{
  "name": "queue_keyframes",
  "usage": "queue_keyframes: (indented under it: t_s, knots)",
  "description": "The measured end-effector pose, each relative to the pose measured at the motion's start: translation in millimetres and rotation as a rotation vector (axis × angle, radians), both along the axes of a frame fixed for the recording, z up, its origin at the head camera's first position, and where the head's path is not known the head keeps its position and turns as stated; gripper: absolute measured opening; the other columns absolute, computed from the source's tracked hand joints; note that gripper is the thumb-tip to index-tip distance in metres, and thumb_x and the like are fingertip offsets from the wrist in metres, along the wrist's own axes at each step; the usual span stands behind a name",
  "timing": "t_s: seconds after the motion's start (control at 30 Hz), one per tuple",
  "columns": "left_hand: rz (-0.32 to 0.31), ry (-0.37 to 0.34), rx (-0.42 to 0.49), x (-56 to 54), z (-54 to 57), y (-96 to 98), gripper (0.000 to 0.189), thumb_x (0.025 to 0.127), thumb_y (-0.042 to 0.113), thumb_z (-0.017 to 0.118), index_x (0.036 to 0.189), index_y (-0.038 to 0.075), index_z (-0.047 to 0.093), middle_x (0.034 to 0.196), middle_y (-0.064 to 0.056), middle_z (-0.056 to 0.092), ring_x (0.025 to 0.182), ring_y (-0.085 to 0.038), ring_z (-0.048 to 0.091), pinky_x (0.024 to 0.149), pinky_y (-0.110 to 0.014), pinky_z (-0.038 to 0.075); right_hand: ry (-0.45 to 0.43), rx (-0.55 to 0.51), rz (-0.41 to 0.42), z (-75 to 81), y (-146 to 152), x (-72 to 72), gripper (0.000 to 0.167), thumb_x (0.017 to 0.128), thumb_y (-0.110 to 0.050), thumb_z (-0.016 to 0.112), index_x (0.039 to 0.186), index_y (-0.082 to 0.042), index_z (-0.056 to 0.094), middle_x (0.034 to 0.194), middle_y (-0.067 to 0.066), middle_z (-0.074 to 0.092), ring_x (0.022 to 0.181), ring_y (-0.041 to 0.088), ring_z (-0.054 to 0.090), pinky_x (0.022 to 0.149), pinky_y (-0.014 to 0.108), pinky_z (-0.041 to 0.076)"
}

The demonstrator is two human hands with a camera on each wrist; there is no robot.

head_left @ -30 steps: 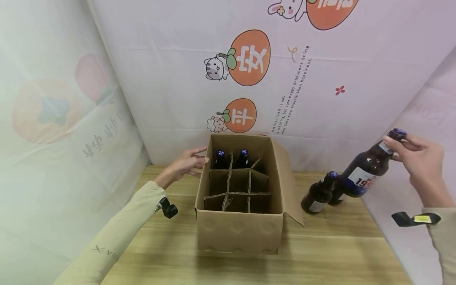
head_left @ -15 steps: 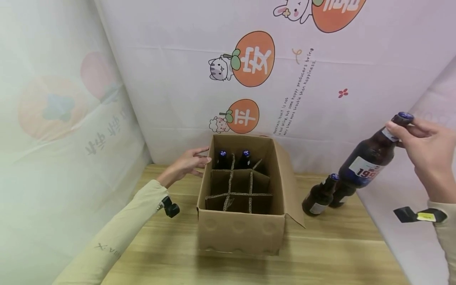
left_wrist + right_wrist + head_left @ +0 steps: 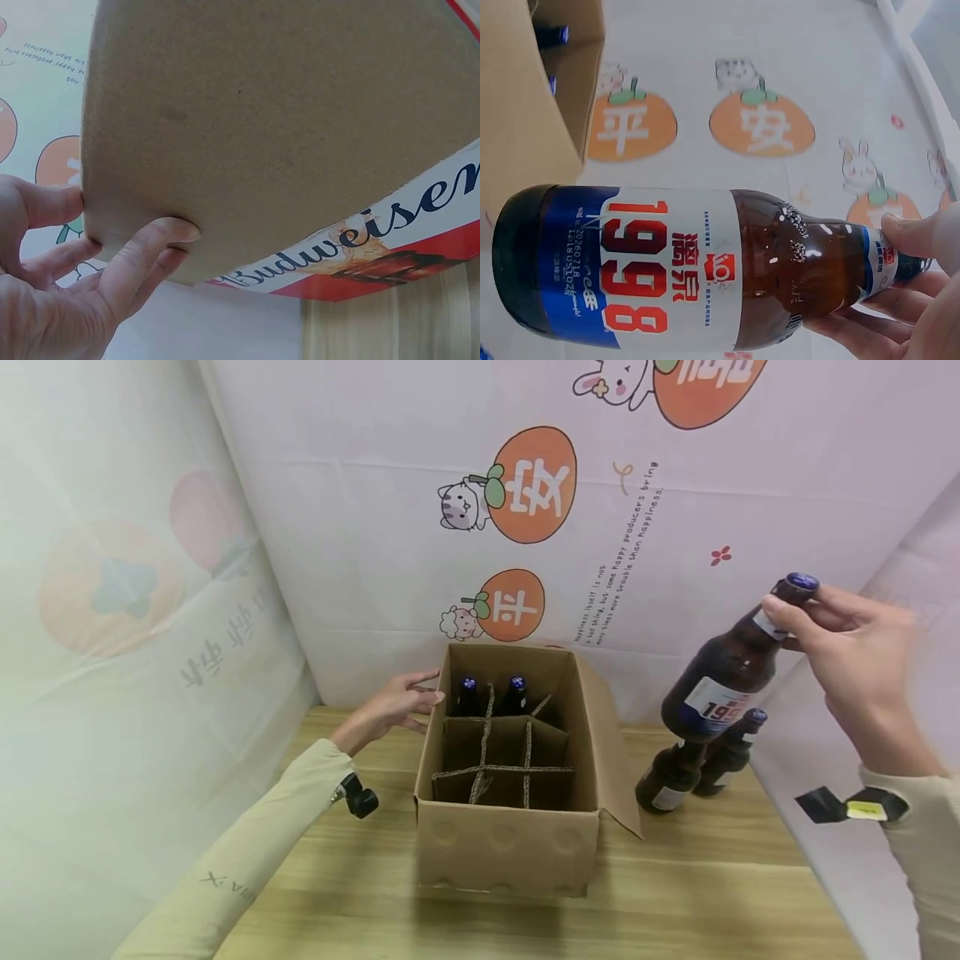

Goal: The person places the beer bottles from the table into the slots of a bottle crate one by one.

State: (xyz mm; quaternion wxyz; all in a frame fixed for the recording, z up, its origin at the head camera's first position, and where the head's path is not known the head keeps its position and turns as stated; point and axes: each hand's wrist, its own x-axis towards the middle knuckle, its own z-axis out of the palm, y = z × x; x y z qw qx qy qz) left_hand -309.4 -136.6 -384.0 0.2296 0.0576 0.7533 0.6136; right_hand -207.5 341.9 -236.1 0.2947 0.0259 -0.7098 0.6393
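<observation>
My right hand (image 3: 862, 652) grips a brown beer bottle (image 3: 718, 689) by its neck, just under the blue cap. The bottle is tilted and raised, its base overlapping the standing bottles in the head view; in the right wrist view its white and blue label (image 3: 664, 270) reads 1998. My left hand (image 3: 390, 703) touches the left side of an upright cardboard box (image 3: 506, 843), fingers extended near its back corner. In the left wrist view, fingertips press the brown cardboard panel (image 3: 262, 135) above Budweiser print. Two blue-capped bottles (image 3: 516, 693) stand in the box's back compartments.
Two more bottles, one nearer (image 3: 667, 781) and one behind it (image 3: 727, 760), stand on the wooden table (image 3: 675, 893) right of the box. Cardboard dividers (image 3: 502, 768) split the box into cells. An open flap (image 3: 611, 752) leans out on its right. Printed cloth (image 3: 360, 543) hangs behind.
My right hand first lifted the bottle up and right, away from the standing bottles, then carried it left toward the box. The left hand has stayed at the box.
</observation>
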Motion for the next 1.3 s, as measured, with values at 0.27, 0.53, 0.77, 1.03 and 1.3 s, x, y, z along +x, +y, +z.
queue_keyframes:
  t_s: [0.27, 0.53, 0.77, 1.03, 1.3]
  knots:
    - [0.014, 0.004, -0.025, 0.7, 2.7, 1.2, 0.069, 0.107, 0.012, 0.059, 0.167, 0.015, 0.026, 0.161, -0.026, 0.042, 0.143, -0.050, 0.046, 0.100, -0.051, 0.062, -0.001, 0.003, 0.130, 4.7, -32.5, -11.7, 0.039, 0.086, -0.004, 0.086, 0.123, -0.004, 0.077, 0.095, -0.004, 0.082, 0.081, 0.007, 0.077, 0.077, 0.013, 0.062]
    - [-0.002, 0.004, -0.113, 1.0, 12.4, 1.6, 0.069, 0.106, 0.011, 0.059, 0.167, 0.013, 0.026, 0.158, -0.027, 0.046, 0.141, -0.049, 0.049, 0.085, -0.044, 0.068, -0.047, 0.299, 0.092, -1.0, -76.3, -31.6, 0.041, 0.091, -0.023, 0.085, 0.126, -0.005, 0.075, 0.095, -0.014, 0.081, 0.082, 0.004, 0.077, 0.079, 0.013, 0.062]
    - [-0.039, -0.111, -0.060, -2.5, 22.4, 1.9, 0.075, 0.107, 0.006, 0.055, 0.169, 0.019, 0.016, 0.164, -0.024, 0.038, 0.146, -0.051, 0.042, 0.076, -0.043, 0.069, -0.082, 0.378, 0.167, -6.2, -113.1, -42.0, 0.044, 0.092, -0.036, 0.083, 0.128, -0.012, 0.076, 0.103, -0.012, 0.081, 0.093, 0.006, 0.075, 0.084, 0.015, 0.058]
    - [-0.079, -0.134, -0.092, -4.1, 30.0, 2.9, 0.078, 0.108, 0.006, 0.054, 0.170, 0.018, 0.008, 0.165, -0.027, 0.035, 0.145, -0.054, 0.042, 0.072, -0.040, 0.069, -0.019, 0.322, 0.300, -18.6, -152.4, -67.1, 0.039, 0.093, -0.030, 0.082, 0.124, -0.007, 0.077, 0.107, 0.002, 0.082, 0.096, 0.009, 0.076, 0.086, 0.020, 0.064]
    - [-0.042, -0.122, -0.065, -3.7, 24.6, 7.3, 0.083, 0.104, -0.002, 0.054, 0.170, 0.020, 0.009, 0.161, -0.032, 0.037, 0.141, -0.054, 0.046, 0.069, -0.039, 0.069, -0.045, 0.368, 0.364, -39.4, -183.0, -84.6, 0.036, 0.096, -0.024, 0.079, 0.125, -0.003, 0.075, 0.112, 0.016, 0.079, 0.093, 0.015, 0.077, 0.081, 0.024, 0.066]
